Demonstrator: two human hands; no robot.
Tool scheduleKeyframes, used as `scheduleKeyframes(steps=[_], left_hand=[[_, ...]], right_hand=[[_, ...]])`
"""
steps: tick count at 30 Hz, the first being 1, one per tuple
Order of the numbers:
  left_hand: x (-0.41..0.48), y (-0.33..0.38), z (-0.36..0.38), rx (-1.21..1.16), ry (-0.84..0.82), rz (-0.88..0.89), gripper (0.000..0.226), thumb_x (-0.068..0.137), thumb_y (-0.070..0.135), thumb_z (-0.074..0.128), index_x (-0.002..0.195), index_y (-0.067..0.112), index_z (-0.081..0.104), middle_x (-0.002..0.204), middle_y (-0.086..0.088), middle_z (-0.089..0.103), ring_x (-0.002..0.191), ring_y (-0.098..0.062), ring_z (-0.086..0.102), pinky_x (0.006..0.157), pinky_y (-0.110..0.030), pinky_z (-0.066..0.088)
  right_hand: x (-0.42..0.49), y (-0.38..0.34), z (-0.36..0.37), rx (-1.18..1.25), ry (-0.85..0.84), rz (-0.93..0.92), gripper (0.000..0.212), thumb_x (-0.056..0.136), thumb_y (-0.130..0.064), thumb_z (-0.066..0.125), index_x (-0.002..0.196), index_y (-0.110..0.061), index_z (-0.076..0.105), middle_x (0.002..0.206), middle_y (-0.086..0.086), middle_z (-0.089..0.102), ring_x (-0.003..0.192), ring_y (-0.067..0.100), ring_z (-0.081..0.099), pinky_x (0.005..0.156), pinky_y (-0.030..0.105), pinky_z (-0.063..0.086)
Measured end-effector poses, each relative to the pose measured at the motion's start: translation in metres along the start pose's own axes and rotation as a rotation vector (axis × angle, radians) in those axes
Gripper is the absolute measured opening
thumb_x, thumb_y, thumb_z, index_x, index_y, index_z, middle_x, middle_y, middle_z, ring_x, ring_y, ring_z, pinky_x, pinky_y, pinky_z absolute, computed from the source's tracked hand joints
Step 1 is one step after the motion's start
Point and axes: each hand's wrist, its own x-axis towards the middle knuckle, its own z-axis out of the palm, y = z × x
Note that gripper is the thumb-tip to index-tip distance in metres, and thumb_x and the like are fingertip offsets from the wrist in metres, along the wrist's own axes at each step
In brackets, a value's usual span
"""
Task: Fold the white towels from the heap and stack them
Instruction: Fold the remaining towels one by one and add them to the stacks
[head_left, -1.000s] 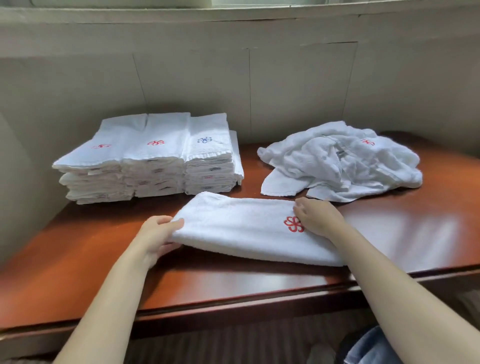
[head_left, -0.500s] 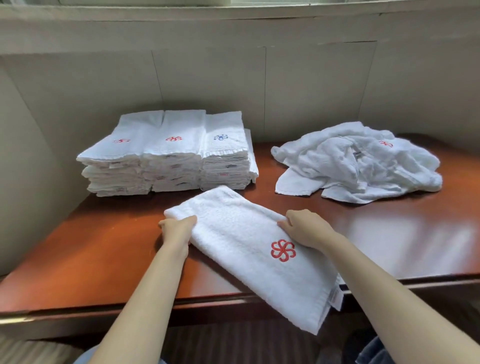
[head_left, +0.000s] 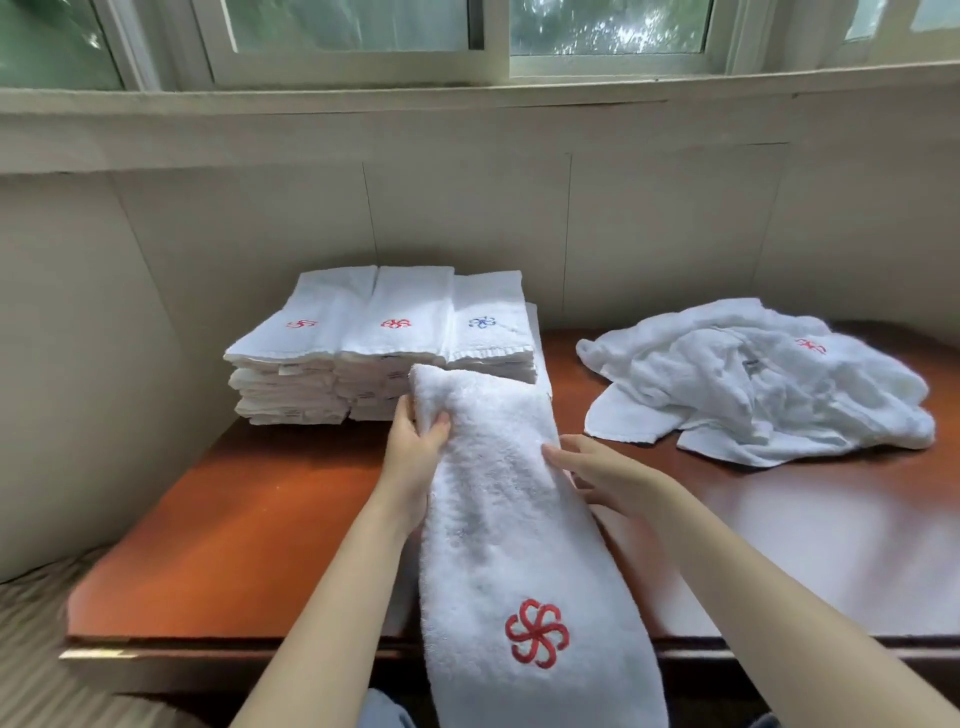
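Note:
A long folded white towel (head_left: 514, 530) with a red flower emblem runs from the stacks toward me and hangs over the table's front edge. My left hand (head_left: 415, 447) grips its far left corner, thumb on top. My right hand (head_left: 597, 473) holds its right edge, fingers against the side. Three stacks of folded white towels (head_left: 384, 332) stand side by side at the back left. The heap of unfolded white towels (head_left: 758, 379) lies at the back right.
The red-brown wooden table (head_left: 249, 530) stands against a beige wall under a window. Its front edge (head_left: 208, 649) runs below my forearms. Bare tabletop shows left of the towel and in front of the heap.
The towel has swung from lying crosswise to pointing lengthwise at me, its emblem end now over the table's edge. Both hands moved up toward the far end. The view tilted upward.

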Motion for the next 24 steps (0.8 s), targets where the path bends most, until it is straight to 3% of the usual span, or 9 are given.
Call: scheduleKeyframes(steps=[4, 8, 12, 14, 17, 19, 21, 24], left_hand=[[0.007, 0.02, -0.008, -0.004, -0.062, 0.023, 0.026, 0.095, 0.002, 0.053, 0.11, 0.023, 0.055, 0.099, 0.005, 0.071, 0.089, -0.01, 0.07, 0.069, -0.022, 0.055], [0.016, 0.04, -0.015, 0.08, -0.063, 0.031, 0.026, 0.095, 0.005, 0.055, 0.111, 0.025, 0.056, 0.107, 0.003, 0.068, 0.092, -0.008, 0.069, 0.07, -0.019, 0.054], [0.027, 0.057, -0.021, 0.172, -0.014, 0.045, 0.023, 0.095, 0.011, 0.057, 0.115, 0.022, 0.056, 0.111, -0.002, 0.068, 0.099, -0.016, 0.067, 0.082, -0.032, 0.056], [0.033, 0.069, -0.022, 0.207, -0.008, 0.067, 0.02, 0.095, 0.013, 0.058, 0.112, 0.022, 0.057, 0.108, -0.001, 0.069, 0.098, -0.016, 0.068, 0.077, -0.029, 0.057], [0.042, 0.09, -0.02, 0.28, -0.015, 0.102, 0.017, 0.094, 0.012, 0.059, 0.105, 0.024, 0.059, 0.103, 0.002, 0.069, 0.091, -0.011, 0.068, 0.067, -0.024, 0.055], [0.047, 0.104, -0.02, 0.332, -0.035, 0.133, 0.018, 0.092, 0.007, 0.06, 0.106, 0.018, 0.062, 0.099, 0.002, 0.07, 0.086, -0.008, 0.068, 0.066, -0.021, 0.055], [0.05, 0.117, -0.02, 0.405, -0.045, 0.167, 0.019, 0.089, 0.003, 0.062, 0.103, 0.014, 0.064, 0.088, 0.006, 0.069, 0.069, 0.004, 0.065, 0.054, -0.011, 0.048], [0.053, 0.137, -0.016, 0.468, -0.051, 0.236, 0.019, 0.087, 0.002, 0.064, 0.091, 0.021, 0.065, 0.08, 0.014, 0.066, 0.057, 0.015, 0.058, 0.047, -0.003, 0.038]], right_hand=[[-0.002, -0.011, -0.009, 0.312, -0.302, -0.147, 0.047, 0.093, -0.036, 0.058, 0.128, -0.006, 0.055, 0.128, 0.014, 0.06, 0.118, 0.032, 0.057, 0.101, 0.044, 0.045], [-0.006, -0.04, -0.012, 0.147, -0.085, -0.293, 0.04, 0.087, -0.026, 0.065, 0.12, -0.004, 0.059, 0.104, 0.015, 0.065, 0.088, 0.03, 0.059, 0.073, 0.036, 0.048], [-0.011, -0.073, -0.01, -0.005, 0.102, -0.433, 0.015, 0.093, -0.012, 0.059, 0.107, -0.013, 0.062, 0.096, 0.022, 0.068, 0.079, 0.027, 0.062, 0.067, 0.036, 0.048], [-0.017, -0.09, -0.01, -0.03, 0.17, -0.505, 0.01, 0.093, -0.007, 0.056, 0.099, -0.013, 0.062, 0.091, 0.026, 0.065, 0.071, 0.021, 0.06, 0.057, 0.026, 0.043], [-0.025, -0.109, -0.012, -0.025, 0.203, -0.569, 0.017, 0.093, -0.003, 0.053, 0.094, -0.017, 0.062, 0.083, 0.013, 0.069, 0.059, 0.012, 0.065, 0.043, 0.018, 0.044], [-0.029, -0.119, -0.014, -0.05, 0.223, -0.596, 0.017, 0.093, -0.003, 0.053, 0.095, -0.016, 0.063, 0.08, 0.008, 0.07, 0.059, 0.011, 0.067, 0.042, 0.017, 0.045], [-0.034, -0.128, -0.019, -0.079, 0.25, -0.622, 0.014, 0.092, -0.004, 0.055, 0.096, -0.015, 0.063, 0.079, 0.01, 0.069, 0.06, 0.012, 0.066, 0.044, 0.018, 0.045], [-0.038, -0.143, -0.028, -0.093, 0.281, -0.663, 0.008, 0.092, -0.006, 0.059, 0.095, -0.011, 0.064, 0.08, 0.015, 0.068, 0.065, 0.021, 0.062, 0.054, 0.026, 0.046]])
